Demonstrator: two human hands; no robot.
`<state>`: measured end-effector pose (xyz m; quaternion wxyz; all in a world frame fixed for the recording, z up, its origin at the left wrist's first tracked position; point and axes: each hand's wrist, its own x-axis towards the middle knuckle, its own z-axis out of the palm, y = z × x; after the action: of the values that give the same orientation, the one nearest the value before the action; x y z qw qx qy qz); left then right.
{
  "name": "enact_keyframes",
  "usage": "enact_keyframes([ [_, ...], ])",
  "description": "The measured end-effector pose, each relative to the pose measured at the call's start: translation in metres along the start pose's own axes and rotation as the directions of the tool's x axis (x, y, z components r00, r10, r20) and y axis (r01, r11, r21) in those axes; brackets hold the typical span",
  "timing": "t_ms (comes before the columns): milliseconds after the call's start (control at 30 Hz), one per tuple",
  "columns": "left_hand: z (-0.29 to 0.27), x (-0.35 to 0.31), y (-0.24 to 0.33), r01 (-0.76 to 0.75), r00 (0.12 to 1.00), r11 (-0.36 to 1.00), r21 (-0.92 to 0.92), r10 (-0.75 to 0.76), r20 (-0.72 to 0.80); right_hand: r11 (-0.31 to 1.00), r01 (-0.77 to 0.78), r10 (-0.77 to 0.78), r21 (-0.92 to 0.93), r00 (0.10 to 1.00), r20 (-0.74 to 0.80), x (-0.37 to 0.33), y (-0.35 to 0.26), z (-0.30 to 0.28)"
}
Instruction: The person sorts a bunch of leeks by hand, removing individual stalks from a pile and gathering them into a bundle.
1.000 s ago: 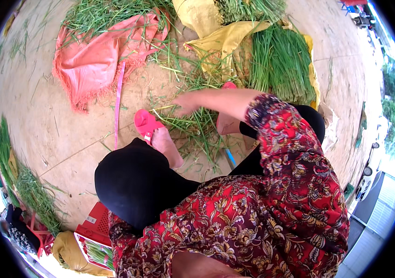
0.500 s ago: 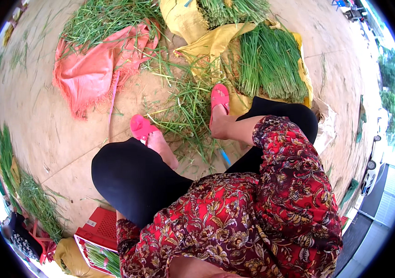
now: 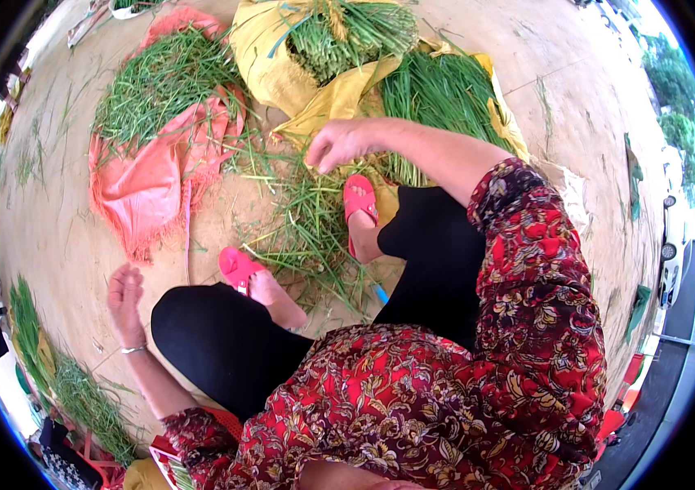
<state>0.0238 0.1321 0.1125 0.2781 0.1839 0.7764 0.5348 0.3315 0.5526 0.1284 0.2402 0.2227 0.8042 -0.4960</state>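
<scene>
Sits before pink cloth (image 3: pixel 145 175) at upper left, yellow sack (image 3: pixel 259 57) at top centre and green stalks (image 3: pixel 437 94) just right, holding right hand (image 3: pixel 342 144) curled at upper centre, left hand (image 3: pixel 125 300) bent at centre left, cannot tell whether clamped.

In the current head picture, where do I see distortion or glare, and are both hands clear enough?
Head view: black surround, straight edges bent, a white car tipped sideways near the rim; washed-out glare around the trees; left hand and right hand recognisable, slightly soft.
</scene>
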Motion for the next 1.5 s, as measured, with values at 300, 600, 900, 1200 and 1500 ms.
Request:
enact_keyframes([
  [300,0.155,-0.048,0.160,-0.671,0.709,0.647,0.362,0.419,0.568,0.884,-0.375,0.463,0.278,0.621,-0.633,-0.010,0.262,0.012],
  [600,0.184,-0.002,0.085,-0.621,0.536,0.650,0.438,-0.055,0.842,0.341,-0.629,0.934,0.699,0.141,-0.328,0.029,0.357,0.060],
  [900,0.201,0.012,0.079,-0.500,0.564,0.667,0.553,-0.234,0.792,0.106,-0.700,0.948,0.707,-0.145,-0.285,0.066,0.327,0.066],
  [1200,0.216,0.022,0.089,-0.551,0.566,0.623,0.555,-0.210,0.797,0.229,-0.632,0.927,0.740,-0.089,-0.363,0.052,0.349,0.080],
  [1500,0.237,0.000,0.135,-0.677,0.477,0.588,0.443,-0.108,0.872,0.428,-0.431,0.904,0.794,0.196,-0.381,0.053,0.349,0.066],
])
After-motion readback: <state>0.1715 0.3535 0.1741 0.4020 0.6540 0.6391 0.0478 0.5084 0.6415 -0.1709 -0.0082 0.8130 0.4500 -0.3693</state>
